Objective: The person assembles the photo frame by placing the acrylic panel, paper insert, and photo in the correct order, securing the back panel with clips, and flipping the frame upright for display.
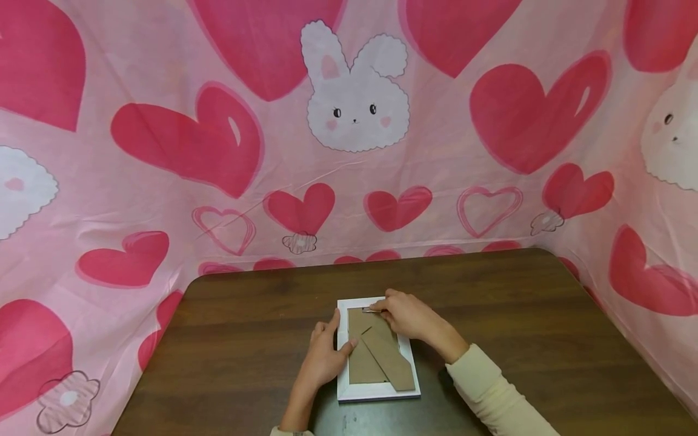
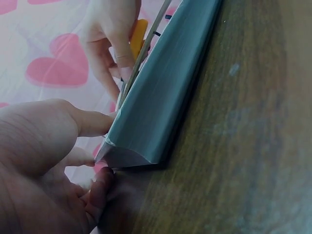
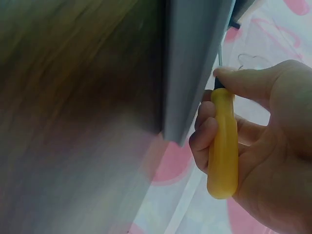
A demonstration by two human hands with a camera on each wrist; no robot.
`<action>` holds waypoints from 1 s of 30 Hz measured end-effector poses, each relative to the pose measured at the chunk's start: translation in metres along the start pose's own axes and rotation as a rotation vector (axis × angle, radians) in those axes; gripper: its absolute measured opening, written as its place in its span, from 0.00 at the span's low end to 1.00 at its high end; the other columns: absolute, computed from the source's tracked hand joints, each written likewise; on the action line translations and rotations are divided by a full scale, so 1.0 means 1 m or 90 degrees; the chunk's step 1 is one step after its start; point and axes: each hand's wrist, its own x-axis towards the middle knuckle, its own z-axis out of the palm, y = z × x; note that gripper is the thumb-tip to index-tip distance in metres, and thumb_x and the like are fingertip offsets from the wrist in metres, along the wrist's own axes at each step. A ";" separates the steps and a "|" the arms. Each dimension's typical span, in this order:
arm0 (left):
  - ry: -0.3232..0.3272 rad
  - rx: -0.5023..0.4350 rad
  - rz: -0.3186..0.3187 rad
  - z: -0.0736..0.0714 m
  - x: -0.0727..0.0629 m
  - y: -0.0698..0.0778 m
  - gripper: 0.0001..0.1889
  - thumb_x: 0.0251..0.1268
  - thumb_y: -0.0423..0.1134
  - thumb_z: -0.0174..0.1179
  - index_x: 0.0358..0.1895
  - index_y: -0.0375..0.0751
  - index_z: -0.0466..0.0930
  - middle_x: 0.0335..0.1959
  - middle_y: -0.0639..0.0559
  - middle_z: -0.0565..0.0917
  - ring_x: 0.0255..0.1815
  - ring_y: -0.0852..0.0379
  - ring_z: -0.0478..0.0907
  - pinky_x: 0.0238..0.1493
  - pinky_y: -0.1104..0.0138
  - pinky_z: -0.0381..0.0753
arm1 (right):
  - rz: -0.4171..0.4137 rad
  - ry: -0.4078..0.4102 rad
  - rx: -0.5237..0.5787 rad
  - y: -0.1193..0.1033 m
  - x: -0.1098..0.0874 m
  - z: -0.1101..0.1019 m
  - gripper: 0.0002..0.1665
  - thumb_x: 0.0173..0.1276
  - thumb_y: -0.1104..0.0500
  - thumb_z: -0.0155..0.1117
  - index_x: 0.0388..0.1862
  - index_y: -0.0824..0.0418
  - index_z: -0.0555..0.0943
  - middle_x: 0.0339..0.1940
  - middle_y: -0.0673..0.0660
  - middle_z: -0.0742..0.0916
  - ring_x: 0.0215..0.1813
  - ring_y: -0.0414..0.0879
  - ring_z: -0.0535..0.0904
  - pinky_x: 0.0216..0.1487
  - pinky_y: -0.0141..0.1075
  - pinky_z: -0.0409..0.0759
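- Your head view is evenly, softly lit and fairly sharp.
- You get a dull sheen on the tabletop (image 1: 245,339) near you and a soft shadow beside your right sleeve (image 1: 477,374).
- Your wrist views look hazier; the right blurs the tabletop's grain.

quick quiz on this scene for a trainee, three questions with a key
1. What colour is the tool handle in the right hand: A red, B yellow, C blue?
2. Fill in the colour: in the head view, the left hand touches the ____ border of the picture frame.
3. True or false: the picture frame lies with its backing facing down.

Key: 1. B. 2. White. 3. False; the brown backing faces up.
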 end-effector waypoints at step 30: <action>0.004 0.002 0.008 0.001 0.000 -0.002 0.44 0.66 0.43 0.72 0.82 0.38 0.61 0.54 0.38 0.75 0.55 0.45 0.71 0.55 0.49 0.76 | -0.073 0.027 -0.131 -0.039 0.006 0.010 0.06 0.71 0.56 0.72 0.32 0.51 0.88 0.28 0.49 0.81 0.26 0.38 0.70 0.31 0.33 0.73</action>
